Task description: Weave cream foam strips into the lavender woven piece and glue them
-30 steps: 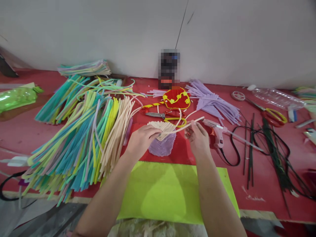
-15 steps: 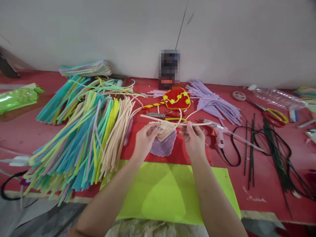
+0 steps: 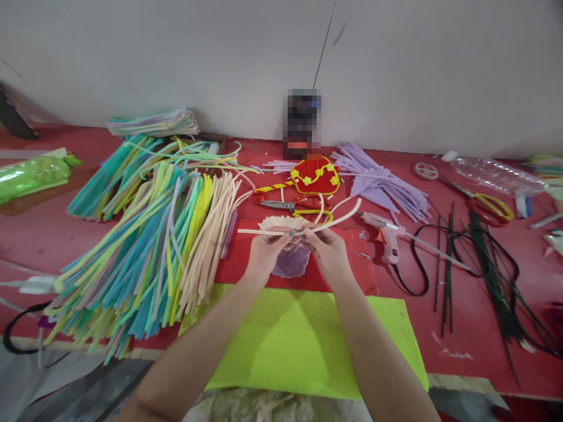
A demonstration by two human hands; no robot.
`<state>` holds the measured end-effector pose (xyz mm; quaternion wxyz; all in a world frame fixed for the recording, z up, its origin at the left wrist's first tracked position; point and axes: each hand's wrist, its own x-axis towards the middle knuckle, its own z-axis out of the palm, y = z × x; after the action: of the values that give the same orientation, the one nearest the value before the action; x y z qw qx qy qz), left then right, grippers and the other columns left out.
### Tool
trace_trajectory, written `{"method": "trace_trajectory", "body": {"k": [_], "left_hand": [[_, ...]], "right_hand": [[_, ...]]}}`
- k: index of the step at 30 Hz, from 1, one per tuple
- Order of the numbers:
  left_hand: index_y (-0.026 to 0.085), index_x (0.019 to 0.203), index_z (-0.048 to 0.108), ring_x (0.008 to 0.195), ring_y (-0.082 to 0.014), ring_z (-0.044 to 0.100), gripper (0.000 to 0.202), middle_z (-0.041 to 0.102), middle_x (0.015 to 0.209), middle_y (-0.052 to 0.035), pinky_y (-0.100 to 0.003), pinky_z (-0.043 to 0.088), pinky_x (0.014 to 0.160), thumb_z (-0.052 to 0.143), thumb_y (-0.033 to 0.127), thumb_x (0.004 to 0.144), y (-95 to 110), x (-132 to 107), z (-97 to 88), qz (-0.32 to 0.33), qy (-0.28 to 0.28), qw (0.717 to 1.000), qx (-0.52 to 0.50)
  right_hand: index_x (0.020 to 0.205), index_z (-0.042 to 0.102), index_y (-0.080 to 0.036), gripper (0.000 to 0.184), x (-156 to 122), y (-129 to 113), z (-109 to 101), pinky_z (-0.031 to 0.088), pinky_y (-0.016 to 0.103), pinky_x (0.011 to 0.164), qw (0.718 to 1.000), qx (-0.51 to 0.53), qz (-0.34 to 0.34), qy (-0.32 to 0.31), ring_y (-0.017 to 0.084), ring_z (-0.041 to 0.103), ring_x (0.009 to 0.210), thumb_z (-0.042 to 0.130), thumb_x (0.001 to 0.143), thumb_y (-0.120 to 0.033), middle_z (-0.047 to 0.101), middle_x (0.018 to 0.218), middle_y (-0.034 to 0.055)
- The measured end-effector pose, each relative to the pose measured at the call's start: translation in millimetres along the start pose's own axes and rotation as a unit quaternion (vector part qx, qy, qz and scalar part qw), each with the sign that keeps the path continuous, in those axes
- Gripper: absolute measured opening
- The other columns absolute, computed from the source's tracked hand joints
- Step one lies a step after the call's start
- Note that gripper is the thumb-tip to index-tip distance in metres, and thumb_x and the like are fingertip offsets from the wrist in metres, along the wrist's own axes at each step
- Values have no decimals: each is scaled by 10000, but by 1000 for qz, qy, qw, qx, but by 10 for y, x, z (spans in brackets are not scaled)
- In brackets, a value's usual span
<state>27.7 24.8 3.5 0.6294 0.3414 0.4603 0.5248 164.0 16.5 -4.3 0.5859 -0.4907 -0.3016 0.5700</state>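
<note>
Both hands meet at the middle over the red board, pinching a long cream pipe cleaner (image 3: 343, 219) that runs roughly sideways. My left hand (image 3: 266, 251) is closed on it, thumb at the centre. My right hand (image 3: 326, 246) pinches it close beside the left thumb, and its free end curves up to the right. Just behind the fingers is a ribbed cream pipe-cleaner piece (image 3: 278, 223), partly covered by the hands; whether the fingers also grip it I cannot tell. Below them lies a purple leaf-shaped pipe-cleaner piece (image 3: 290, 264).
Bundles of coloured pipe cleaners (image 3: 145, 252) spread at left. Purple pipe cleaners (image 3: 382, 181), a pink glue gun (image 3: 387, 234) and red-yellow scissors (image 3: 488, 206) lie at right. Behind the hands are other scissors (image 3: 281, 206) and a red-yellow decorated piece (image 3: 315, 176). A yellow-green sheet (image 3: 303, 346) lies in front.
My right hand has moved left to meet the left hand. The cream pipe cleaner's right end now bends upward, and the ribbed cream piece has turned so its fanned edge faces away.
</note>
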Motion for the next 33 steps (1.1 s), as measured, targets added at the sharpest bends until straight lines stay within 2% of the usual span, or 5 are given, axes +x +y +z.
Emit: {"method": "trace_trajectory", "body": {"k": [4,9,19,28,33], "left_hand": [[170,778,695,684,-178,693,329,742,752,-27,-293,546,678,835,378,563,-36,33,-18,-3,-8,1000,-13],[182,802,667,696,-169,699,388,736,748,-13,-288,548,696,858,376,525,-84,57,-12,-36,-20,995,-88],[175,728,666,600,-102,600,358,676,686,18,-233,483,623,836,437,552,-114,63,-38,-29,-29,998,-48],[182,682,682,604,-89,550,304,645,675,28,-221,444,633,839,412,561,-30,52,-24,-32,-110,993,-15],[161,621,685,692,-149,620,364,683,697,-23,-284,469,742,865,450,495,-7,33,5,-62,-186,981,6]], "right_hand": [[782,717,-208,246,-13,35,31,582,284,661,1000,0,-10,10,140,671,690,789,637,-393,718,754,0],[735,718,-211,243,-7,15,28,579,262,615,999,22,-23,23,128,654,645,808,608,-398,697,704,-9],[724,713,-203,278,-9,7,-2,582,271,608,1000,18,-6,-5,124,639,603,812,598,-430,690,688,0],[658,697,-213,288,-9,-65,-34,529,251,544,1000,9,-16,-9,105,569,507,797,603,-478,623,558,-28],[614,686,-217,236,-26,-112,-59,485,229,515,998,-4,-13,-53,90,537,486,795,618,-427,622,560,-31]]}}
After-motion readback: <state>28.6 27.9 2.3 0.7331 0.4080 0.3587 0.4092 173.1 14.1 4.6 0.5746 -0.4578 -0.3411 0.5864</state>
